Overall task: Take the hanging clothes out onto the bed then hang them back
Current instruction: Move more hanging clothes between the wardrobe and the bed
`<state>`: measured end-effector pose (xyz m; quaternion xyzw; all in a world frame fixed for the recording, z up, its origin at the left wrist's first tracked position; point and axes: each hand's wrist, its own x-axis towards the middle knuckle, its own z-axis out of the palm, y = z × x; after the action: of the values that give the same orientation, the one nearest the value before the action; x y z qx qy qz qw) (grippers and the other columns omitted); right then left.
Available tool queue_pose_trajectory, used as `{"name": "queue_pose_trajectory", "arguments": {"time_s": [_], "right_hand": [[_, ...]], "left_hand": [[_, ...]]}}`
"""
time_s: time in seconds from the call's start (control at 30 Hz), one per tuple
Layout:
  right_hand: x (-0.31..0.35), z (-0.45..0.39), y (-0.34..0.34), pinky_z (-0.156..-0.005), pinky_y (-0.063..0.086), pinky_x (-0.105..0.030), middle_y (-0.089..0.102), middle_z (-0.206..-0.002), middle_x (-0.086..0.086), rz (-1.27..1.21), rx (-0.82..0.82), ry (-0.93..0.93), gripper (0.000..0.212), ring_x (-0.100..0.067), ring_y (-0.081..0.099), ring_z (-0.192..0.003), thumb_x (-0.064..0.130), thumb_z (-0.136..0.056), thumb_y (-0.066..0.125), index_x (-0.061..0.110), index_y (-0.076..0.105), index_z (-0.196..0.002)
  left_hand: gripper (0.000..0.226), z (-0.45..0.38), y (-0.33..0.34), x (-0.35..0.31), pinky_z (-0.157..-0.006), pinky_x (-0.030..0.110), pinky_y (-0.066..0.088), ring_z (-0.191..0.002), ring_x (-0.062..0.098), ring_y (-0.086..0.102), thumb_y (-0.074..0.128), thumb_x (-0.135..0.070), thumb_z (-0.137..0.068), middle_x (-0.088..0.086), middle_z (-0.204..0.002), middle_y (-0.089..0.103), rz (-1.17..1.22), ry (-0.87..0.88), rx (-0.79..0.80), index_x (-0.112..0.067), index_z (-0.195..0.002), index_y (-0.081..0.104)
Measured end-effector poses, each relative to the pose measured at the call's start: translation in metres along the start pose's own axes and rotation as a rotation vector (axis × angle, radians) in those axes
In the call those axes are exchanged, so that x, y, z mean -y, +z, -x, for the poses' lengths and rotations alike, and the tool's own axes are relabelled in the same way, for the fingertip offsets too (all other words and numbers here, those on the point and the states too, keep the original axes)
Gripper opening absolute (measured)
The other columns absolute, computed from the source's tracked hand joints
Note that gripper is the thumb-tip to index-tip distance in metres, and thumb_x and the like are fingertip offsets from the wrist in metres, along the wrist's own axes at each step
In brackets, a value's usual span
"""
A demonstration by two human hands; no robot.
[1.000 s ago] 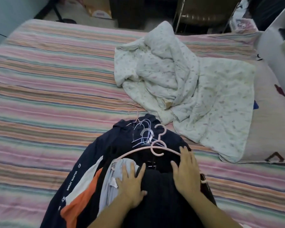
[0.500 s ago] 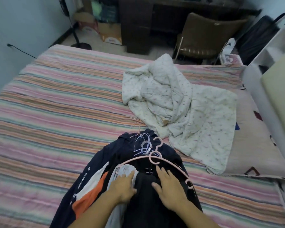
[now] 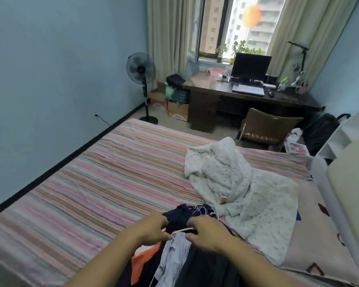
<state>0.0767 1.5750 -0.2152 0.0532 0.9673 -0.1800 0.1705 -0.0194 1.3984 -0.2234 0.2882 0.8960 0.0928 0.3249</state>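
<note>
Head view, from the near edge of the bed (image 3: pixel 104 179): a pile of clothes (image 3: pixel 174 257) on hangers lies on the striped cover, near centre, just beside a crumpled white quilt (image 3: pixel 236 183) on its right. Left hand (image 3: pixel 151 229) and right hand (image 3: pixel 207 233) rest close together on the pile, fingers curled at a pink hanger (image 3: pixel 181 230); each appears to pinch its wire, though the fingertips are partly hidden. Progress, as judged: the first half looks done, since the garments are already off the rail and on the bed; re-hanging remains, and no rail or wardrobe is in view. Orientation: the pile's long axis runs near to far, hanger hooks (image 3: pixel 201 210) bunched at the far end pointing toward the dark bench (image 3: pixel 247 94) under the window, hems trailing toward the viewer and out of frame.
</note>
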Motion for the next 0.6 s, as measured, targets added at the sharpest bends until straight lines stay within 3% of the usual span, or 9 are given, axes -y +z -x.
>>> {"name": "queue_pose_trajectory", "arguments": {"time_s": [0.1,0.23,0.4,0.6], "right_hand": [[0.025,0.018,-0.019,-0.059,0.039,-0.040,0.061,-0.082,-0.006,0.072,0.034,-0.091,0.024,-0.031,0.058,-0.078,0.040,-0.084,0.052,0.017,0.051,-0.077],[0.058,0.045,-0.040,-0.073,0.047,-0.036,0.066,-0.102,-0.003,0.158,0.013,-0.212,0.027,-0.026,0.061,-0.092,0.041,-0.089,0.056,0.019,0.062,-0.103],[0.104,0.073,-0.040,-0.085,0.050,-0.035,0.065,-0.124,-0.002,0.249,0.056,-0.386,0.045,-0.024,0.062,-0.107,0.048,-0.091,0.059,0.023,0.059,-0.128],[0.196,0.113,-0.018,-0.082,0.051,-0.032,0.065,-0.124,0.000,0.348,0.099,-0.669,0.044,-0.020,0.063,-0.103,0.045,-0.093,0.059,0.024,0.057,-0.131]], "left_hand": [[0.036,0.050,-0.012,-0.004,-0.086,0.034,0.046,-0.115,0.029,0.059,0.061,-0.039,-0.089,0.010,-0.115,0.062,0.037,-0.064,-0.083,-0.014,-0.114,0.059],[0.062,0.113,-0.014,-0.012,-0.106,0.035,0.040,-0.132,0.023,0.047,0.060,-0.044,-0.092,0.005,-0.147,0.047,0.046,-0.143,-0.177,-0.017,-0.144,0.043],[0.064,0.189,0.005,-0.009,-0.109,0.037,0.037,-0.136,0.022,0.042,0.059,-0.045,-0.093,0.002,-0.152,0.041,0.083,-0.285,-0.213,-0.018,-0.147,0.038],[0.067,0.292,0.051,0.020,-0.106,0.035,0.039,-0.133,0.023,0.045,0.061,-0.047,-0.091,0.004,-0.150,0.042,0.215,-0.503,-0.268,-0.018,-0.147,0.038]]}}
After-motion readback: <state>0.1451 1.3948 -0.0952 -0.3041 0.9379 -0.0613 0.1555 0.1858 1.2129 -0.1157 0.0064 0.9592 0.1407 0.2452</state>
